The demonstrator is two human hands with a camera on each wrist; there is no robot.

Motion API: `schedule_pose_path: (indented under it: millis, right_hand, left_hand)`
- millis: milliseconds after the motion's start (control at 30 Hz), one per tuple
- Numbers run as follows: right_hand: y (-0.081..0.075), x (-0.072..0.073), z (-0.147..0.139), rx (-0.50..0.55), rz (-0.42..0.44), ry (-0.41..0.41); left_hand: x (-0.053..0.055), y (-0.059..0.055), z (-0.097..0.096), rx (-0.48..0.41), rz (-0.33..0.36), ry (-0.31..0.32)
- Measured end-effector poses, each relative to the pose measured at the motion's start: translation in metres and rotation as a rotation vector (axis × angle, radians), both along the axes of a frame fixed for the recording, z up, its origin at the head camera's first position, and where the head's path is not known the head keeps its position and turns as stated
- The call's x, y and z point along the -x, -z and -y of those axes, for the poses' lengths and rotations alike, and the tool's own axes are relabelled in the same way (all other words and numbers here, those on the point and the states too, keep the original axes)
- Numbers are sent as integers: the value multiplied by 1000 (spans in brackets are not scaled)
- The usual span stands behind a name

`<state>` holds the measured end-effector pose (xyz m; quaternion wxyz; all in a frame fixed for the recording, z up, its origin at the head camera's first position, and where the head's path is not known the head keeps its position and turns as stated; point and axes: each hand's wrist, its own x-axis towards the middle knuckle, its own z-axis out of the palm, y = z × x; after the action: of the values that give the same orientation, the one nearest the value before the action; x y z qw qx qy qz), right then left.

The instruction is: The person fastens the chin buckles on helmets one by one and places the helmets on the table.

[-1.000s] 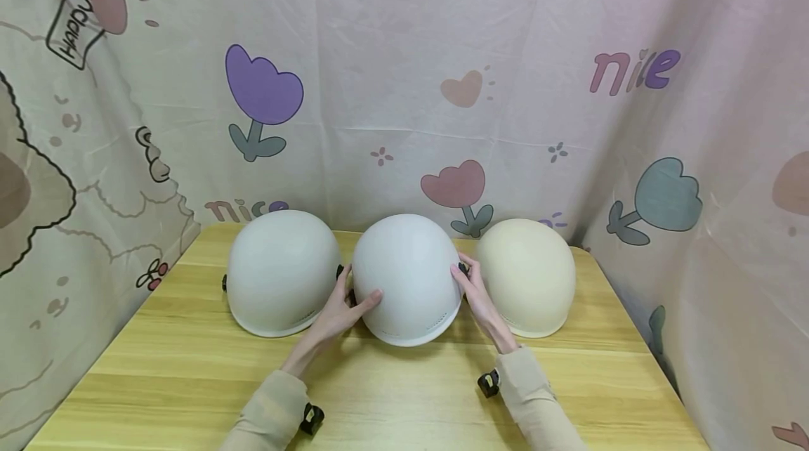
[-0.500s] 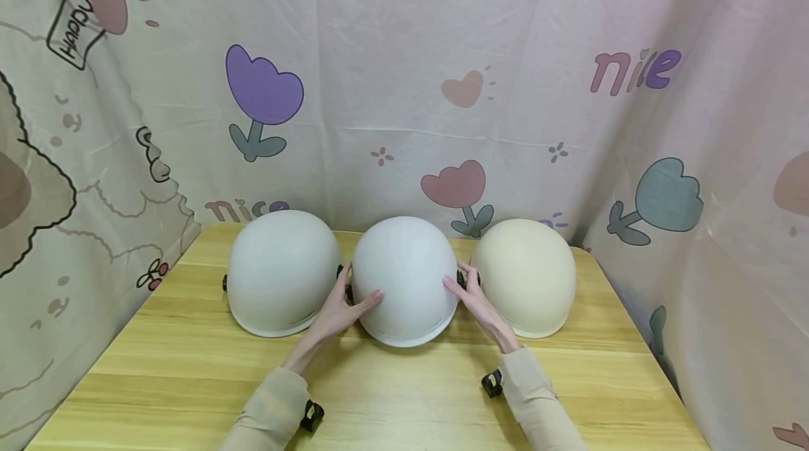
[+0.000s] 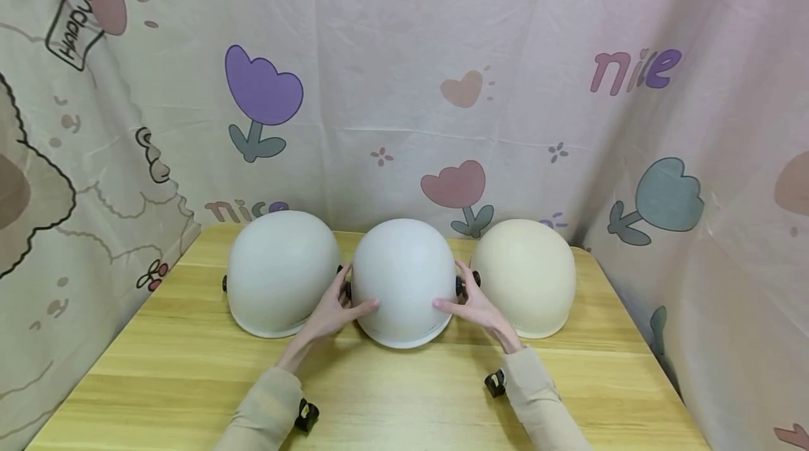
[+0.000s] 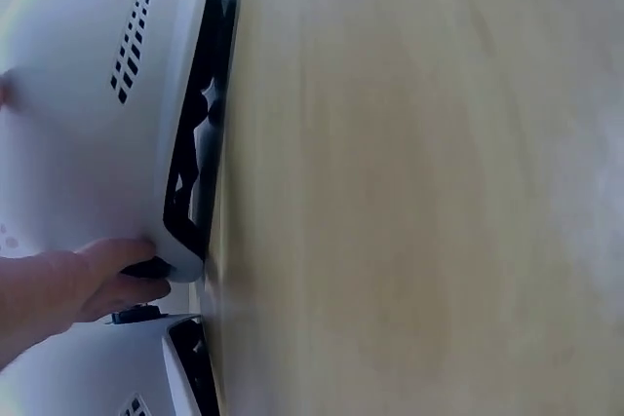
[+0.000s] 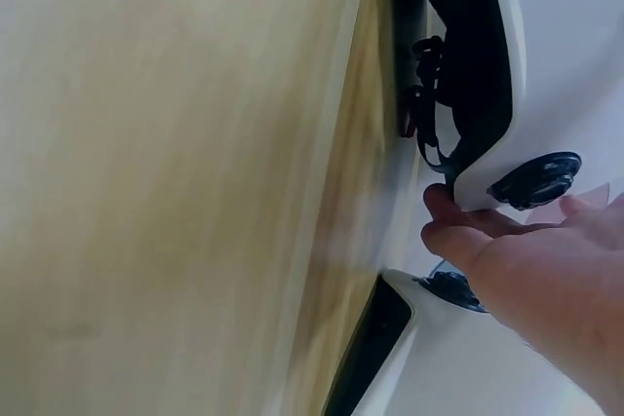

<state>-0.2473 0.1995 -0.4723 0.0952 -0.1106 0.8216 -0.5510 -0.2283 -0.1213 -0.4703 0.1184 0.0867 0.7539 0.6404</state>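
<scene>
A white helmet (image 3: 403,261) stands dome-up in the middle of a row of three. My left hand (image 3: 332,309) holds its left side, thumb on the shell and fingers around the side. The right hand (image 3: 478,305) grips the opposite side, thumb on the front, by a black side knob (image 5: 536,180). Slotted vents (image 4: 131,46) and the rim, close over the table, show in the left wrist view. In the right wrist view a black strap (image 5: 429,94) hangs inside. To the left is a greyish-white helmet (image 3: 281,268); to the right, a cream helmet (image 3: 526,272).
All three helmets line the back of a wooden table (image 3: 392,402), only narrow gaps between them. Behind hangs a printed curtain (image 3: 379,86), which also walls both sides. Small black devices (image 3: 307,414) sit at the sleeves.
The white helmet has turned a little and settled slightly lower, its right knob showing more. My right thumb has shifted left and down across the shell; the left hand stayed nearly in place.
</scene>
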Motion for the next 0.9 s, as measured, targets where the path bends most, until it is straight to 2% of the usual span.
schedule_pose_path:
  millis: [333,600,900]
  right_hand:
    - [3,2,3,-12,-33,-28]
    - [3,3,3,44,-2,-9]
    - [7,6,-1,4,19,-2]
  left_hand:
    - [0,-3,1,19,-18,-14]
    - [0,-4,-1,55,-17,-34]
    - [5,-3,-7,108,-45,-46]
